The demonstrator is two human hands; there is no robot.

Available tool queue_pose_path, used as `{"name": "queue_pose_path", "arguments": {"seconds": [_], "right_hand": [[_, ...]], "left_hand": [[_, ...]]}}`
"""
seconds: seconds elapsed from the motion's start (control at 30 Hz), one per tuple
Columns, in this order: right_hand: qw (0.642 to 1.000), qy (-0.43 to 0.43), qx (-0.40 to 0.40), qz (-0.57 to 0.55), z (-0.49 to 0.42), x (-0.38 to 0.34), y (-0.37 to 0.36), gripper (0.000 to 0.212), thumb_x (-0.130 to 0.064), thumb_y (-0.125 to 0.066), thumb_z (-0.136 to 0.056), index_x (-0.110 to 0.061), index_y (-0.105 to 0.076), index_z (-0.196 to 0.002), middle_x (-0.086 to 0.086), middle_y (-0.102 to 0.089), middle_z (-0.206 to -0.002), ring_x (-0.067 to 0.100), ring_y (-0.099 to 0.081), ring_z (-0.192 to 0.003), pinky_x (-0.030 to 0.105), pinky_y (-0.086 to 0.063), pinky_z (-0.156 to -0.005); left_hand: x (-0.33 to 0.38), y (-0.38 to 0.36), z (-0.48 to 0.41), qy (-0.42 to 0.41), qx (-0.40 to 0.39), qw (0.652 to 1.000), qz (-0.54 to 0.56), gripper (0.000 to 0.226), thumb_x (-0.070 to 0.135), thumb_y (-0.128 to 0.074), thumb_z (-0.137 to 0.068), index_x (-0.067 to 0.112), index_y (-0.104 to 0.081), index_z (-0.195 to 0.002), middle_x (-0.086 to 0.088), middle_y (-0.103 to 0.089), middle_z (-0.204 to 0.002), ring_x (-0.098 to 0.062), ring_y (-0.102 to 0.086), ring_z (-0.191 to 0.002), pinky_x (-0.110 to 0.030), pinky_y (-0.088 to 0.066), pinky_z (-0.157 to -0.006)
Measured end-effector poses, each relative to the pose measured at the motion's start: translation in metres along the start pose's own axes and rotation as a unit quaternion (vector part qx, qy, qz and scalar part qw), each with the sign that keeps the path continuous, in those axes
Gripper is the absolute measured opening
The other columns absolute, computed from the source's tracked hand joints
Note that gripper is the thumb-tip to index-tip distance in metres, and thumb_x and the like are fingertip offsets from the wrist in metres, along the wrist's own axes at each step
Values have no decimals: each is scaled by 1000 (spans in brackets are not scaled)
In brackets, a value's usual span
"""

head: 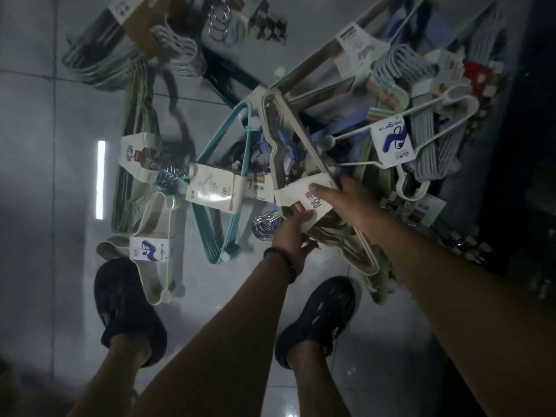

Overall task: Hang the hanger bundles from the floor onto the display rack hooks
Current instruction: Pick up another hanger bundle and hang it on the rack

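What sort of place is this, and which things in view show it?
Probably a shop, mid-restocking: many packaged hanger bundles in printed retail sleeves lie heaped on glossy floor tiles.

Hanger bundles are spread across the floor [36,145], all ahead of the two shoes. Left hand [293,233] and right hand [349,203] meet on the middle bundle [291,197], which is on top of the pile. Left of it lies a second bundle [216,194], and a third bundle [153,251] is just beside the left shoe [126,308].
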State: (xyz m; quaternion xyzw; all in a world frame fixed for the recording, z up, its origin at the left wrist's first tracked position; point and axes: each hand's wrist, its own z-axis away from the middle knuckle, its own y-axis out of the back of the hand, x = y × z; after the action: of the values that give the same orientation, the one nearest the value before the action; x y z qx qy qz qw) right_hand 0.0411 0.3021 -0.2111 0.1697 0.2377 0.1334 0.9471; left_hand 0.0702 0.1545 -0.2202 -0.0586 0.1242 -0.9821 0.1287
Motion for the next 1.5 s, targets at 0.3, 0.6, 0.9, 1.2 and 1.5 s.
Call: {"name": "queue_pose_path", "arguments": {"seconds": [0.3, 0.6, 0.9, 1.2, 1.5], "right_hand": [[982, 41, 101, -153, 86, -30, -13, 33, -46, -83, -86, -20, -79, -105, -7, -81, -90, 10, -79, -81, 41, -66, -77], [948, 120, 199, -219, 225, -89, 38, 39, -44, -75, -95, -26, -69, -128, -11, -75, -115, 1, -72, -102, 27, -61, -86], [844, 305, 391, 205, 443, -227, 269, 76, -41, -75, -68, -20, -51, -137, 7, -42, -143, 30, -44, -132, 51, -42, -109], [925, 330, 177, 61, 625, -261, 378, 71, -62, -86, -58, -37, -67, -121, -19, -72, -112, 0, -69, -100, 32, -60, -88], [779, 378, 332, -374, 776, -241, 431, 36, -6, -91, -77, -12, -79, -110, -1, -82, -101, 16, -79, -95, 28, -62, -79]], "left_hand": [[4, 16, 70, -84, -99, 988, 83, 76, 38, -82, -85, 13, -51, -150, -19, -63, -137, -26, -69, -106, -37, -59, -86], [82, -27, 228, -219, -62, 964, -136, 65, 14, -87, -80, 19, -53, -136, -7, -76, -121, -29, -74, -109, -42, -61, -86], [183, -167, 476, -394, -44, 727, -561, 82, 38, -98, -45, 33, -59, -117, 12, -77, -105, -12, -74, -101, -41, -61, -90], [185, -306, 735, -513, -32, 376, -771, 82, 54, -94, -54, 45, -47, -121, 11, -76, -104, -19, -72, -98, -33, -57, -82], [125, -350, 889, -845, -44, 283, -452, 54, 46, -86, -71, 30, -66, -118, 6, -61, -124, -21, -57, -118, -42, -45, -99]]}}
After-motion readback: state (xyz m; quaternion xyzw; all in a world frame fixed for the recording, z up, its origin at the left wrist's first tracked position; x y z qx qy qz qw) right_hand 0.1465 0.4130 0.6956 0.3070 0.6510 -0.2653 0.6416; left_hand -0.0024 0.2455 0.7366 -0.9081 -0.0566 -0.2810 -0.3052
